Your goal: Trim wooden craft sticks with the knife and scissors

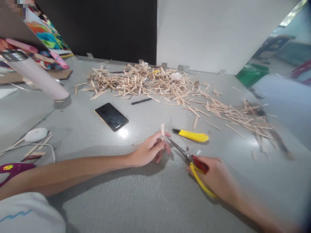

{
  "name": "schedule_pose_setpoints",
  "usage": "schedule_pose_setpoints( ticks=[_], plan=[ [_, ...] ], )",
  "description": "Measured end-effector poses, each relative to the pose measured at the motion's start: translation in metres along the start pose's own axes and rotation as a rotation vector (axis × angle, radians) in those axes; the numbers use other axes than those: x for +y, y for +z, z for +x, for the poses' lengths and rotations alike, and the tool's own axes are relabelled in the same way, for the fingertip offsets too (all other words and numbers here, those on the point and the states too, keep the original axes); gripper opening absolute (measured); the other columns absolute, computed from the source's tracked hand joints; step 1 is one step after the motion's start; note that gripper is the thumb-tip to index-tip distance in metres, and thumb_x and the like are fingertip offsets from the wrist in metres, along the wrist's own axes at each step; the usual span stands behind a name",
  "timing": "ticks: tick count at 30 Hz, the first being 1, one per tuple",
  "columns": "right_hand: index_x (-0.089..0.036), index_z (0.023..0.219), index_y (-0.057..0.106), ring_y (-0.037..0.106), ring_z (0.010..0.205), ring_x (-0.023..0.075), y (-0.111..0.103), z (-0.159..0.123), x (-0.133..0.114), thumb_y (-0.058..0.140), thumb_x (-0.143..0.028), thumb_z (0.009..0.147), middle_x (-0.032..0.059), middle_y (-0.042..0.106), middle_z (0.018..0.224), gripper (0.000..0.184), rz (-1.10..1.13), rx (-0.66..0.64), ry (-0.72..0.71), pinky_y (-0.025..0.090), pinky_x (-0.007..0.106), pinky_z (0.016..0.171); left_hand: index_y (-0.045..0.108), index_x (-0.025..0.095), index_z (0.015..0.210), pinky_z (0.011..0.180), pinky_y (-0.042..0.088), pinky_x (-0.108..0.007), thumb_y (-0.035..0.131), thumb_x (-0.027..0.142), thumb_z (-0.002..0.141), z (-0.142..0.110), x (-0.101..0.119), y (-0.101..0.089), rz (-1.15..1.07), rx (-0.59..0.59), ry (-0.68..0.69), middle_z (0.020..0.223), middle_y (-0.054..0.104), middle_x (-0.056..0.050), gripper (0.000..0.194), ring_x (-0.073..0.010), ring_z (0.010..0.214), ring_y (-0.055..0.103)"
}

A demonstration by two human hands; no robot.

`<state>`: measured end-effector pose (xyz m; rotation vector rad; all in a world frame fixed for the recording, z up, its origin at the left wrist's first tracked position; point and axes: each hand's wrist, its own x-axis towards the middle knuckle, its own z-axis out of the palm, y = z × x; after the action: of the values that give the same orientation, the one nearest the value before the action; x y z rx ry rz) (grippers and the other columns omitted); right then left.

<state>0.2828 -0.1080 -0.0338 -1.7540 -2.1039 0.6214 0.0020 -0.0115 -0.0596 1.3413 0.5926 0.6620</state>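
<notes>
Grey tabletop (150, 200): left hand (148, 152) fingers pinching stick (162, 131) upright; right hand (218, 178) gripping scissors (191, 160), blades closing at 5 o'clock of stick—keeping it steady.

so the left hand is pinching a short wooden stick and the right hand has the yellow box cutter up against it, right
Not quite. The head view shows the right hand holding scissors with red and yellow handles, blade tips at the short wooden stick. The yellow box cutter lies untouched on the table just beyond. The left hand does pinch the stick.
</notes>
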Motion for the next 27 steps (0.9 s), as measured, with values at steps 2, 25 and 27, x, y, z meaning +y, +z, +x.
schedule_pose_setpoints(
  ticks=[2,25,27],
  plan=[
    [-0.022,0.068,0.054,0.038,0.056,0.0136,0.0006,0.0006,0.001,0.076,-0.048,0.099,-0.0052,0.049,0.059,0.046,-0.012,0.004,-0.002,0.036,0.028,0.054,0.042,0.021,0.145,0.042,0.036,-0.019,0.046,0.042,0.119,0.0001,-0.0004,-0.0002,0.006,0.004,-0.003,0.099,0.075,-0.005,0.034,-0.007,0.049,0.057],
    [-0.023,0.071,0.058,0.054,0.055,0.0153,0.0059,0.0036,0.0044,0.077,-0.046,0.099,-0.0032,0.063,0.062,0.041,-0.034,0.025,-0.018,0.038,0.028,0.056,0.046,0.021,0.125,0.041,0.035,-0.019,0.044,0.051,0.119,0.0019,0.0002,-0.0002,0.104,0.025,0.008,0.094,0.077,-0.005,0.031,-0.0076,0.048,0.057],
    [-0.023,0.071,0.059,0.054,0.056,0.0152,0.0065,0.0038,0.0052,0.077,-0.048,0.099,-0.0032,0.063,0.063,0.041,-0.029,0.023,-0.02,0.038,0.028,0.056,0.046,0.021,0.125,0.041,0.035,-0.019,0.044,0.051,0.118,0.0023,0.0003,-0.0003,0.106,0.024,0.007,0.094,0.077,-0.005,0.031,-0.0075,0.048,0.057]
  ],
)
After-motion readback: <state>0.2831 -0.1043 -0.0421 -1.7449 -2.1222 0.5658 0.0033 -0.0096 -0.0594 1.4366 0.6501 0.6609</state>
